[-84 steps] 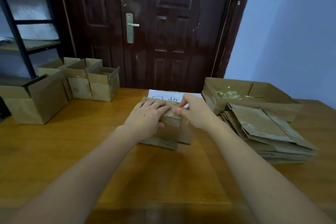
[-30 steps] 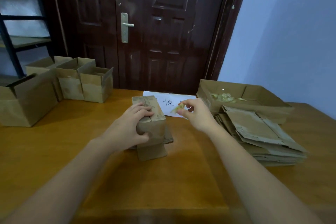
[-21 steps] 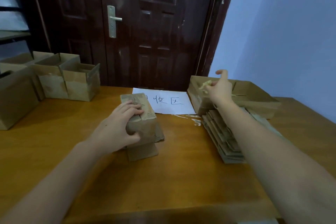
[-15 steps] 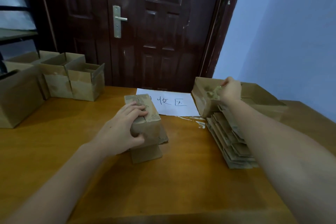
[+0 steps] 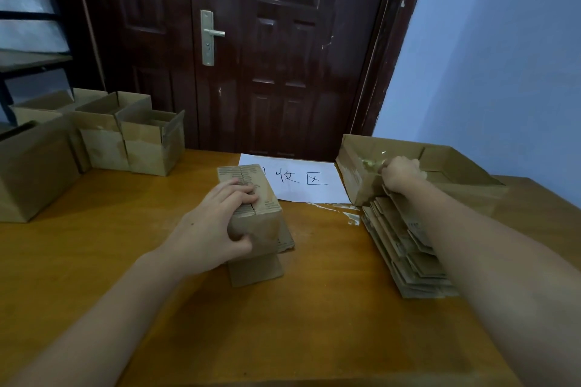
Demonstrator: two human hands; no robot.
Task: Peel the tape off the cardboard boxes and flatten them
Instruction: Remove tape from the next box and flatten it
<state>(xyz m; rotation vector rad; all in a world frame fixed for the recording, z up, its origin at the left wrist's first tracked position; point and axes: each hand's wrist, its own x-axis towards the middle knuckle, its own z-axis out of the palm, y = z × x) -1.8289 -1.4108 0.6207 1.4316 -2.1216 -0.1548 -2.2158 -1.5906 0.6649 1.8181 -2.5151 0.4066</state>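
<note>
Lower now, right hand [image 5: 399, 173] curls inside tray box [image 5: 459, 166] (grip contents unclear); left hand [image 5: 213, 229] clamps small box [image 5: 254, 217]; flattened stack [image 5: 405, 254] partly hidden by forearm.

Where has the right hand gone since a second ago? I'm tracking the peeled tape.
Yes. The right hand moved right and away, from beside the white paper sign to inside the open cardboard tray.

My one head camera looks forward and down, close over the wooden table [image 5: 94, 245], facing the dark door [image 5: 283, 56] beyond
</note>
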